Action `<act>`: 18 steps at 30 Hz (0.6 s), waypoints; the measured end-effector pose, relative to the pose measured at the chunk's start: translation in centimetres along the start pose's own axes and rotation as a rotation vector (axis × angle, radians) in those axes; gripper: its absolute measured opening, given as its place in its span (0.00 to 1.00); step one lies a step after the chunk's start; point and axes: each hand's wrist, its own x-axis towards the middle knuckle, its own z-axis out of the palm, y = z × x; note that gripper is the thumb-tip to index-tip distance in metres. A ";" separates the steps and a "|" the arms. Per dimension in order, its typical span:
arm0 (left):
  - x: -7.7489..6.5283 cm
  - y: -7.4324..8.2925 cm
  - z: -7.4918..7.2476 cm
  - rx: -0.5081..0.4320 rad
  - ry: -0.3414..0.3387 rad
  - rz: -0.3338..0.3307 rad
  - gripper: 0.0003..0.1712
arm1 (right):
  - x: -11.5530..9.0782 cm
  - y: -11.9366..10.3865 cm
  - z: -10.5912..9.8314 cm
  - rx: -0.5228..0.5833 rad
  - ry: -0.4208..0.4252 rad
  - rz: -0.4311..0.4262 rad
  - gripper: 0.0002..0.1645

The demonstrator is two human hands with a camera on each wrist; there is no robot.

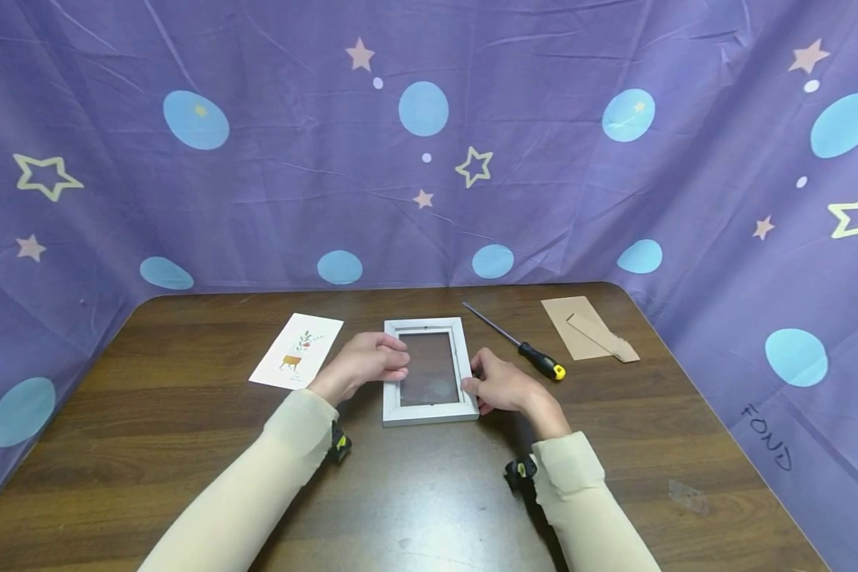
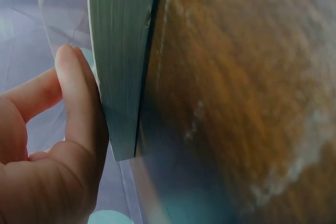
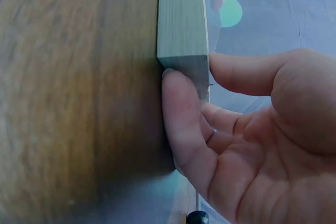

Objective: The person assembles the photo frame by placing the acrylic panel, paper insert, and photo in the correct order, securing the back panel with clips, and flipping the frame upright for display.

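A white picture frame lies on the table with its recessed inner side up. My left hand is over the frame's left side, its thumb and fingers pinching the edge of a clear pane. In the left wrist view the pane stands up at a tilt from the frame. My right hand grips the frame's right side near the lower corner. In the right wrist view its thumb lies on the upper face and its fingers press the side wall.
A card with a plant drawing lies left of the frame. To the right are a screwdriver with a black and yellow handle and a brown backing board with a stand piece. A purple curtain rises behind the table.
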 end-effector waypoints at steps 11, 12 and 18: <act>-0.3 0.3 0.2 0.183 0.100 0.031 0.23 | -0.1 -0.3 0.3 -0.050 0.021 -0.007 0.14; -0.3 0.4 0.2 0.206 0.109 0.040 0.23 | -0.1 -0.3 0.3 -0.050 0.021 -0.007 0.14; -0.5 0.6 0.1 0.402 0.167 0.095 0.23 | -0.3 -0.6 0.4 -0.062 0.024 -0.015 0.14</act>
